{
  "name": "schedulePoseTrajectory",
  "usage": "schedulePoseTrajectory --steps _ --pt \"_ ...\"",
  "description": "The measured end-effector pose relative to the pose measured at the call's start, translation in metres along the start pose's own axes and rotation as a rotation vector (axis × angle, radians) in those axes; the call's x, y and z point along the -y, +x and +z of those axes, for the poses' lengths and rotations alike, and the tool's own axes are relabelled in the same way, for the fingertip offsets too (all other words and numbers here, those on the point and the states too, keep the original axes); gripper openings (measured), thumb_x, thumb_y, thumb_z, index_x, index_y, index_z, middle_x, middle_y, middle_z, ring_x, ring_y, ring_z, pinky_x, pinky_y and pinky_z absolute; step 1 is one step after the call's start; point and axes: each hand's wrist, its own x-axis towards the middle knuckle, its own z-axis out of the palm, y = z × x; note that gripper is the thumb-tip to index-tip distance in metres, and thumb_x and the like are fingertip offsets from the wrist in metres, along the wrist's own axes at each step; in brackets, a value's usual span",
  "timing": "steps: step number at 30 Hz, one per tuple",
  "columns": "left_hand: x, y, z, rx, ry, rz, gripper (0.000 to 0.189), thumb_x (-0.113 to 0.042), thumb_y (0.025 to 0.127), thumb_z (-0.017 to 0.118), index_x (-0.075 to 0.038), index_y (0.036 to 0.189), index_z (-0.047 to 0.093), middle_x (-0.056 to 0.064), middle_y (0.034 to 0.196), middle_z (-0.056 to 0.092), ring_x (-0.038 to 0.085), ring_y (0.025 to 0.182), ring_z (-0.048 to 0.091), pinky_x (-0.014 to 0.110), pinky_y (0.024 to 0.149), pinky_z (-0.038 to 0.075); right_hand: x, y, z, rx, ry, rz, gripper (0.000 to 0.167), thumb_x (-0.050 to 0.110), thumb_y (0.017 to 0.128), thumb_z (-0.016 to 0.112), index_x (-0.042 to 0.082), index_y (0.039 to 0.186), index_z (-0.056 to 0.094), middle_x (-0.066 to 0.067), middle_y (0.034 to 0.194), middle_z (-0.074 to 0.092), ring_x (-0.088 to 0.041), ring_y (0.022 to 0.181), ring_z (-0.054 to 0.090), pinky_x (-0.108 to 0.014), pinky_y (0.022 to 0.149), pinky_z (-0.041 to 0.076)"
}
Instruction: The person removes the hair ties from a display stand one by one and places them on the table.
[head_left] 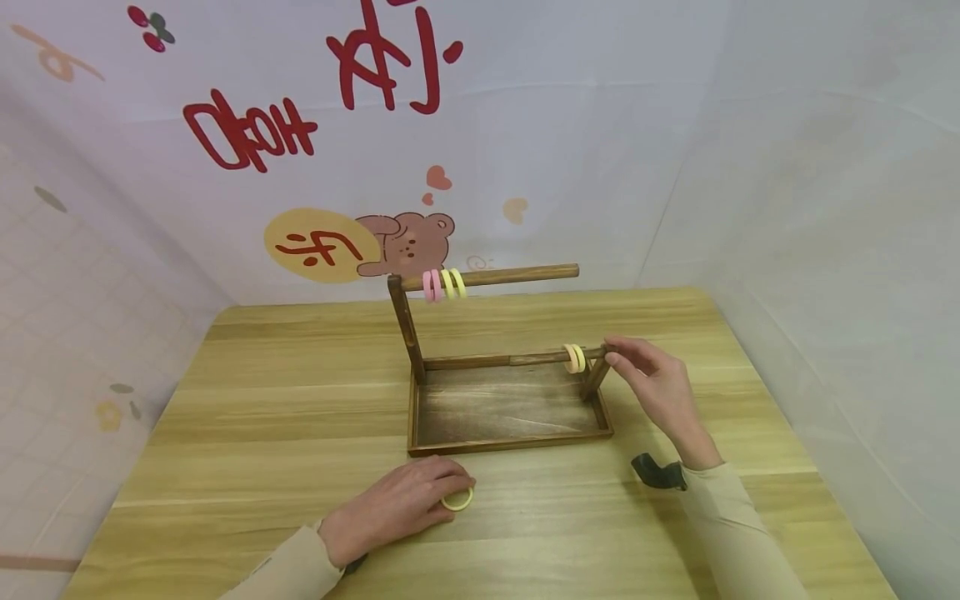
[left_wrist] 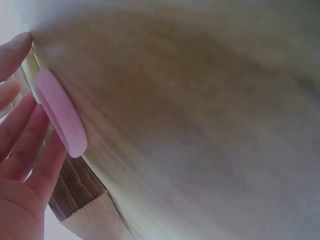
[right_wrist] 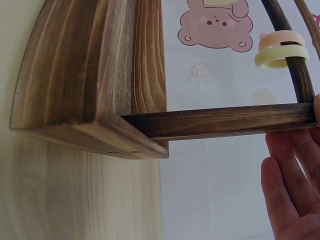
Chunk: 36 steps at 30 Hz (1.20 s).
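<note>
My left hand [head_left: 405,504] is low over the table in front of the wooden rack [head_left: 510,446], with a yellow ring [head_left: 469,502] between thumb and fingers. In the left wrist view a pink ring [left_wrist: 62,115] lies against the fingers of that hand; the head view hides it under the hand. At the rack's right post [right_wrist: 225,122], my right hand [head_left: 660,383] grips the top end with thumb and fingers. Just left of those fingertips, a peach ring [head_left: 571,359] and a yellow ring [head_left: 581,358] hang on the lower rod [head_left: 536,358].
Two pink rings [head_left: 428,287] and two yellow rings [head_left: 448,284] hang near the left end of the upper rod [head_left: 525,274], whose right end is free. The left post [head_left: 406,329] carries it. A printed cloth [head_left: 570,167] stands behind the table [head_left: 300,392].
</note>
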Motion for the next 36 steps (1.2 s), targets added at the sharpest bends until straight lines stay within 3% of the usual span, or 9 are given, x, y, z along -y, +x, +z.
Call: schedulePoseTrajectory --steps 9,24,36 --pt "-0.002 -0.002 0.000 -0.014 0.019 0.020 0.047 -0.029 0.092 0.080 -0.009 0.132 0.067 0.002 0.131 0.068 0.019 0.123 0.062 0.037 0.104 0.051 0.000 -0.001 0.000 -0.005 -0.008 0.007 0.027 0.019 0.101 0.070 0.007 0.126 0.073 -0.012 0.119 0.075 0.008 0.103 0.064 -0.012 0.088 0.050" --pt "-0.005 -0.007 -0.001 -0.115 0.064 0.099 0.047 -0.032 0.091 0.080 -0.009 0.130 0.069 0.006 0.135 0.068 0.026 0.127 0.062 0.044 0.103 0.052 0.000 -0.001 0.000 0.009 0.004 0.016 0.029 0.022 0.102 0.069 0.009 0.128 0.073 -0.008 0.122 0.074 0.008 0.105 0.063 -0.011 0.087 0.050" --pt "-0.017 0.000 -0.006 -0.101 0.077 0.073 0.038 -0.036 0.096 0.075 -0.016 0.128 0.071 0.000 0.135 0.068 0.021 0.130 0.060 0.042 0.106 0.049 -0.001 -0.001 0.001 0.004 0.013 0.003 0.029 0.020 0.102 0.069 0.009 0.128 0.073 -0.008 0.122 0.074 0.008 0.106 0.063 -0.010 0.088 0.050"
